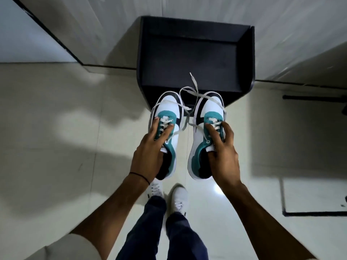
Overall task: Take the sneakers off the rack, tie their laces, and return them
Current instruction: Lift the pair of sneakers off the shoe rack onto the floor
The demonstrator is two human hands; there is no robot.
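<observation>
The rack point(195, 59) stands against the wall point(187, 8). Its top shelf is open from above and from the front; raised panels close it at left, right and rear. The left hand point(150, 147) grips the left sneaker point(169, 107) and the right hand point(223, 152) grips the right sneaker point(210, 106), just short of the rack's front edge. Loose laces point(194, 85) loop between the sneakers and over that edge, across the approach. Bare floor point(75, 147) lies either side of the rack. A dark frame point(309, 213) lies on the floor at far right.
</observation>
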